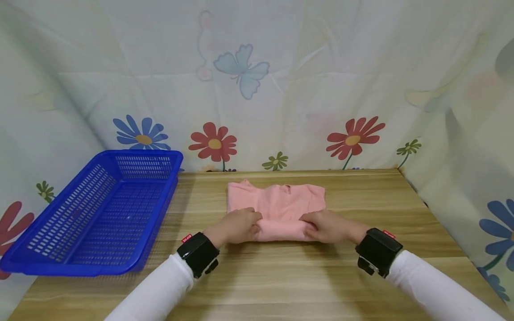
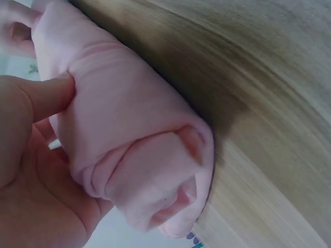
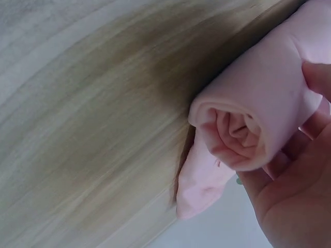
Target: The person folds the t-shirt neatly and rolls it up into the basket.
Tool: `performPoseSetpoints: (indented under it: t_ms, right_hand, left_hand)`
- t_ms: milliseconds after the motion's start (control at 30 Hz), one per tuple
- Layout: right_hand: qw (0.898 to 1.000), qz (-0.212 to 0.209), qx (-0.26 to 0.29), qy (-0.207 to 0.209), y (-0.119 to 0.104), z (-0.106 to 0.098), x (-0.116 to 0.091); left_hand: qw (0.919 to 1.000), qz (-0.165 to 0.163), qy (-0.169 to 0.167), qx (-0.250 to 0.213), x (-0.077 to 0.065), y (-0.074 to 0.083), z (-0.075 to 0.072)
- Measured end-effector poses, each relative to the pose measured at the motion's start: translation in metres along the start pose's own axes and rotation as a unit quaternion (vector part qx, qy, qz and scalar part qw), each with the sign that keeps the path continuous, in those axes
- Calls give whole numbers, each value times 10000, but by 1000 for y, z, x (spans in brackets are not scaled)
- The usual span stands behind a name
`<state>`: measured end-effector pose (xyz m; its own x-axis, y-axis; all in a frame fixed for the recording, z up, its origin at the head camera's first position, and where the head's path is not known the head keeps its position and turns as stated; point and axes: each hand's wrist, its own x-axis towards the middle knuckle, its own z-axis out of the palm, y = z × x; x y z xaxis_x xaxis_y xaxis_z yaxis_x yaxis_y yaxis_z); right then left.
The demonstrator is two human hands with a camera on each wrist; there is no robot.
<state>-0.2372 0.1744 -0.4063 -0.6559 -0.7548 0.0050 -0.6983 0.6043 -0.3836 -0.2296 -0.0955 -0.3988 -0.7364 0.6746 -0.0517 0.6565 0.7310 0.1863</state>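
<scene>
A pink garment (image 1: 281,200) lies on the wooden table, its near part rolled up into a thick roll and its far part still flat. My left hand (image 1: 240,225) grips the left end of the roll, the thumb pressed on top in the left wrist view, where loose folds (image 2: 160,175) stick out of that end. At the other end, my right hand (image 1: 330,225) holds the roll with thumb and curled fingers. The right wrist view shows the coiled layers (image 3: 235,132) at this end.
A blue plastic basket (image 1: 160,223) with slotted walls stands on the left of the table (image 1: 257,281). Behind and on both sides hangs a pale curtain (image 1: 305,107) printed with flowers and a butterfly.
</scene>
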Motion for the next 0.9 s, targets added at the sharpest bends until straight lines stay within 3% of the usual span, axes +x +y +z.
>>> performPoseSetpoints:
  t_ms: [233,433,600,733,900]
  right_hand:
    - [9996,184,11,224,1,4,0]
    - [9978,378,230,490,1,6,0]
    - [9932,233,-486,1035,1,8,1]
    - [9840,334,-1025,1420,1,9,3]
    - [9790,392,-1194,1604,1,8,8]
  left_hand:
    - [9983,-248,476,205,2,-1,-1]
    - [9969,-612,493,-2,6,-1,-3]
    - [9951,-834,477,234,8,-1,-4]
    - [9897,-898,856,718,9,-2,0]
    - [9805,-533,1568,1057,11,-3,7]
